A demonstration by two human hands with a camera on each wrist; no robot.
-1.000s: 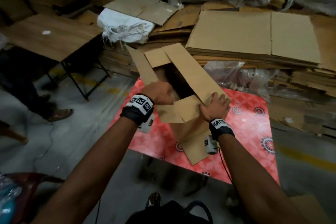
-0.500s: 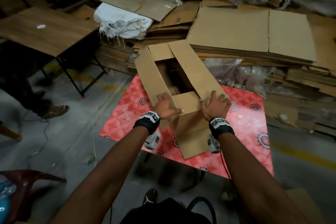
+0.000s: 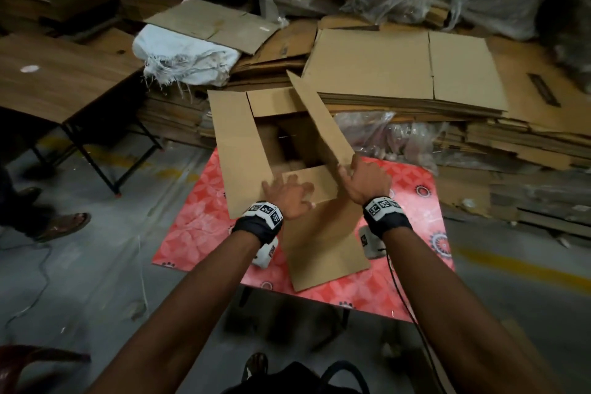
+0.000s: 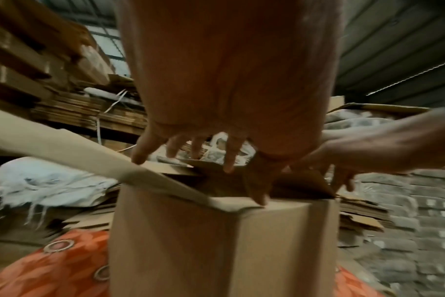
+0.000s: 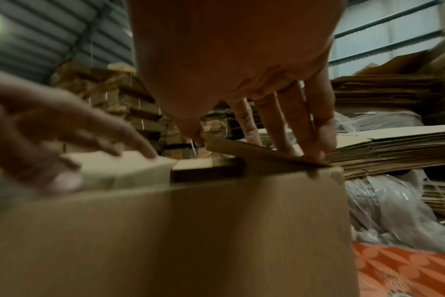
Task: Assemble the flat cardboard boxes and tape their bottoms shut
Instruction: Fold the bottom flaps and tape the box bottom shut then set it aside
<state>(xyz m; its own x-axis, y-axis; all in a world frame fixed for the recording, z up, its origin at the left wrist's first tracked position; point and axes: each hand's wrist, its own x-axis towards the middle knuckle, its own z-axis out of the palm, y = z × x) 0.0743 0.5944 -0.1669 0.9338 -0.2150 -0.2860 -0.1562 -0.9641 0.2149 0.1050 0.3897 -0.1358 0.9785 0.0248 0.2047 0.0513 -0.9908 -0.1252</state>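
Note:
A brown cardboard box (image 3: 323,243) stands open-end up on the red patterned table (image 3: 198,233). Its left long flap (image 3: 240,153) lies spread outward. The right long flap (image 3: 319,118) stands raised and tilted. My left hand (image 3: 287,193) rests with spread, straight fingers on the near short flap (image 3: 316,181), which is folded inward; my left thumb (image 4: 259,198) touches the box's near edge. My right hand (image 3: 367,179) is at the near end of the raised flap, its straight fingers (image 5: 315,140) lying against that flap (image 5: 267,153). No tape is in sight.
A thick stack of flat cardboard (image 3: 399,70) and crumpled plastic wrap (image 3: 383,134) lie just behind the table. A white sack (image 3: 182,57) and a wooden table (image 3: 54,73) are at the back left. Another person's sandalled foot (image 3: 64,225) is on the floor at left.
The right long flap has swung up from lying outward to standing raised. My left hand slid from the box's left corner onto the near short flap. The left long flap now lies flatter.

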